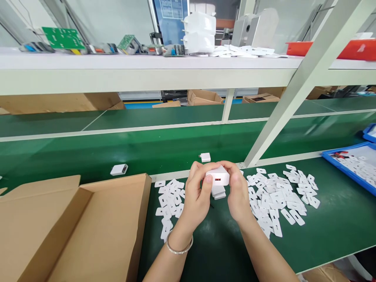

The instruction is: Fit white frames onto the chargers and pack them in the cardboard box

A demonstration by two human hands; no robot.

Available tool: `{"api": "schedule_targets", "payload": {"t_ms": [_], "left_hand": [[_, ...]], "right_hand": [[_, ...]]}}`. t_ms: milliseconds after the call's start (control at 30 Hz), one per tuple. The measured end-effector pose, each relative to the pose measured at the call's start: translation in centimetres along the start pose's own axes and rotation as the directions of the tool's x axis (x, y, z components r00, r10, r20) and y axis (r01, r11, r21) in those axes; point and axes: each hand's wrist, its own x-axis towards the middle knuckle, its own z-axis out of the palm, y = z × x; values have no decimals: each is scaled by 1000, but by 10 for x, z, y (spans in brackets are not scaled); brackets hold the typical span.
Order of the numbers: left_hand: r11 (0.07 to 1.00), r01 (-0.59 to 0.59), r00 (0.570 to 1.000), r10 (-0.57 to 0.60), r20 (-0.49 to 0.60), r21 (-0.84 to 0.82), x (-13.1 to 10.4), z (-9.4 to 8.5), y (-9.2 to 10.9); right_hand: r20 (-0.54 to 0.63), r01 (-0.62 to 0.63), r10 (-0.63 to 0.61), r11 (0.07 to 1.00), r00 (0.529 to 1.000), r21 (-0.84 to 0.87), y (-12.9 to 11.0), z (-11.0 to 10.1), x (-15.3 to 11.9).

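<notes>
A white USB charger (217, 177) is held up over the green bench, its red USB port facing me. My left hand (197, 192) is closed on it, thumb on the front face and fingers along the left side and top. From the right, my right hand (237, 190) grips its side and top edge, with the fingers bent. Below the charger, other white pieces (218, 192) lie stacked on the bench, partly hidden by it. Loose white faceplates with slots form one heap (170, 199) beside my left hand and a larger heap (274, 197) beyond my right.
An open cardboard box (96, 231) stands at the left. White chargers (119, 169) (205, 157) rest on the green conveyor belt (164, 147). A slanted post (282, 113) rises at the right, near a blue tray (349, 166). A loaded shelf (147, 80) spans above.
</notes>
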Motion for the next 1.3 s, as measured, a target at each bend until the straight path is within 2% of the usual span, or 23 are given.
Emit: {"api": "schedule_targets", "payload": {"t_ms": [200,300,367,467,533,600,667,800,933,1000,1067,1100,1167,1233,1300], "left_hand": [[995,-93,995,93,-26,22,0,2,-8],[997,-63,997,61,53,36,4,-2,-12],[998,29,981,-40,191,59,7,-9,-13],[975,158,906,-207,370,159,8,-20,-14],[944,195,865,-293,408,264,7,-26,-16],[905,198,865,-343,367,378,7,-29,-20],[859,185,892,-351,286,477,7,-31,-29],[755,160,919,-350,184,636,14,-32,-58],[637,135,893,-410,184,759,16,-23,-98],[597,111,857,-463,228,794,14,-16,-116],[578,101,824,-504,258,809,10,-9,-129],[574,103,816,-515,261,812,8,-6,-133],[575,114,818,-517,252,810,5,-4,-138],[580,128,828,-509,235,805,6,-4,-140],[580,144,838,-503,213,802,9,-6,-139]], "right_hand": [[-8,34,-35,999,999,-42,6,0,1],[8,48,-48,998,999,-46,18,-11,8],[142,0,1,1000,990,-2,26,-26,16],[409,-96,93,995,908,-12,38,-51,28],[494,-95,138,989,859,-111,47,-63,32],[533,-58,174,972,828,-228,58,-69,31],[560,-20,204,949,803,-316,69,-73,29],[580,9,232,924,781,-382,85,-78,22],[547,-4,262,904,795,-427,85,-91,16],[480,-35,275,893,833,-450,82,-103,14],[362,-81,305,851,881,-518,82,-120,11],[295,-106,329,808,897,-580,83,-128,10],[175,-147,392,664,903,-733,87,-144,6],[113,-144,458,489,882,-860,93,-154,-1],[98,-102,513,348,853,-932,99,-156,-9]]}}
